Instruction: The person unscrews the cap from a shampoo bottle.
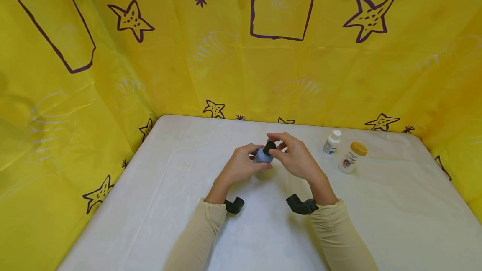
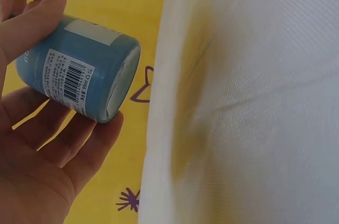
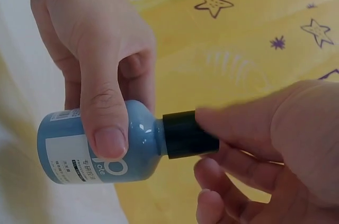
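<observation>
A blue bottle [image 1: 265,157] with a black cap [image 1: 269,147] is held a little above the white table, tilted with its cap up and to the right. My left hand [image 1: 244,163] grips the bottle's body, thumb on one side and fingers on the other. With thumb and fingertips, my right hand [image 1: 295,156] pinches the black cap. In the left wrist view the bottle [image 2: 79,65] shows a barcode label and its base. The right wrist view shows the cap [image 3: 188,134] seated at the bottle's neck.
To the right on the white table [image 1: 158,212] stand a small white bottle [image 1: 331,143] with a white cap and another white bottle [image 1: 348,161] with an orange-yellow cap. A yellow patterned curtain [image 1: 241,70] hangs behind the table and along its sides.
</observation>
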Motion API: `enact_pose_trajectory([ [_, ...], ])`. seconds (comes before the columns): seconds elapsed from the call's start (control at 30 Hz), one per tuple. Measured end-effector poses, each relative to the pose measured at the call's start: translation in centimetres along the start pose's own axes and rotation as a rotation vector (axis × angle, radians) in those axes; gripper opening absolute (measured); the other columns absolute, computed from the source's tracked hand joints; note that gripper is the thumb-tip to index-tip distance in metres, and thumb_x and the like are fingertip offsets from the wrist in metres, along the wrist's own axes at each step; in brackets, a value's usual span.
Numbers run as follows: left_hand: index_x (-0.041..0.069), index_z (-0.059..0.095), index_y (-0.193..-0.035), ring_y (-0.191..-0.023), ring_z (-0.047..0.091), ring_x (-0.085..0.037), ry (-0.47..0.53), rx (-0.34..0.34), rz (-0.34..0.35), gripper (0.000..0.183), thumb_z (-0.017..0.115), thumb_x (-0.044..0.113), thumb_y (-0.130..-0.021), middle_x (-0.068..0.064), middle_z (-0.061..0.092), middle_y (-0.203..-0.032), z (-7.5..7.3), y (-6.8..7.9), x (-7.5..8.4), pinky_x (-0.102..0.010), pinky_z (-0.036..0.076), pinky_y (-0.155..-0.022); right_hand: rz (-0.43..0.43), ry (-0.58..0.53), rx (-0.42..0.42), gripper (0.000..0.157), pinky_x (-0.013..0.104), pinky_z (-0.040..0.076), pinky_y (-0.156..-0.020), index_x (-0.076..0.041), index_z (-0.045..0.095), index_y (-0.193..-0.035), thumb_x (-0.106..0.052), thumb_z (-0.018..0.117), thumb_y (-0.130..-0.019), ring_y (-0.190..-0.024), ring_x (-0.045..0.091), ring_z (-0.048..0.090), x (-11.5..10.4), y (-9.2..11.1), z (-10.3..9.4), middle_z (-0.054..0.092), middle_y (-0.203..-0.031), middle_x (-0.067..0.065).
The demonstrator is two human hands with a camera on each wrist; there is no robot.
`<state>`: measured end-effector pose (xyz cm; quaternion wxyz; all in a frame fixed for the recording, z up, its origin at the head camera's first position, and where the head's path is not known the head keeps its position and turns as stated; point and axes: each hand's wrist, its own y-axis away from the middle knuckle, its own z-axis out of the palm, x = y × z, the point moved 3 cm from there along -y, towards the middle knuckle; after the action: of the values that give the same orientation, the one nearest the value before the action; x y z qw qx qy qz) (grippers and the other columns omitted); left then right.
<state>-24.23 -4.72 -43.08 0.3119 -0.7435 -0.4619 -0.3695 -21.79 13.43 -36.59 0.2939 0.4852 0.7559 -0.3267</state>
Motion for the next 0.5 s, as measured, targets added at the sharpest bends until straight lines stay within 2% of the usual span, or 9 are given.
enact_pose_trajectory([
  [0.13,0.021,0.070,-0.127,-0.104,0.068,-0.016,0.010,0.003,0.003,0.052,0.087,0.039,-0.081,0.003,0.072,-0.120,-0.01,0.05,0.12,-0.034,0.059,-0.092,0.081,-0.002,-0.001,0.056,0.032,0.054,-0.076,-0.009,0.055,-0.144,-0.028,0.074,-0.095,-0.100,0.027,0.066,0.36,-0.07,-0.07,0.064,-0.134,0.013],
  [0.27,0.022,0.071,-0.126,-0.104,0.069,-0.016,0.017,0.003,0.021,0.051,0.087,0.037,-0.081,0.003,0.073,-0.119,0.07,0.11,0.31,-0.034,0.059,-0.092,0.183,0.022,0.000,0.060,0.029,0.053,-0.073,-0.007,0.059,-0.137,-0.044,0.075,-0.092,-0.099,0.026,0.064,0.74,-0.16,0.00,0.066,-0.123,0.012],
  [0.4,0.023,0.071,-0.124,-0.102,0.069,-0.015,0.008,0.001,0.036,0.048,0.088,0.036,-0.081,0.005,0.073,-0.117,0.23,0.15,0.33,-0.032,0.059,-0.091,0.250,0.039,-0.006,0.057,0.029,0.050,-0.072,-0.005,0.062,-0.124,-0.048,0.076,-0.089,-0.094,0.025,0.062,1.02,-0.13,0.20,0.066,-0.110,0.012],
  [0.5,0.023,0.072,-0.123,-0.101,0.069,-0.014,-0.003,0.000,0.047,0.047,0.088,0.036,-0.081,0.005,0.074,-0.115,0.30,0.19,0.36,-0.030,0.059,-0.090,0.261,0.046,-0.007,0.054,0.029,0.047,-0.070,-0.005,0.062,-0.119,-0.047,0.077,-0.089,-0.088,0.023,0.059,1.04,-0.08,0.38,0.065,-0.104,0.012],
])
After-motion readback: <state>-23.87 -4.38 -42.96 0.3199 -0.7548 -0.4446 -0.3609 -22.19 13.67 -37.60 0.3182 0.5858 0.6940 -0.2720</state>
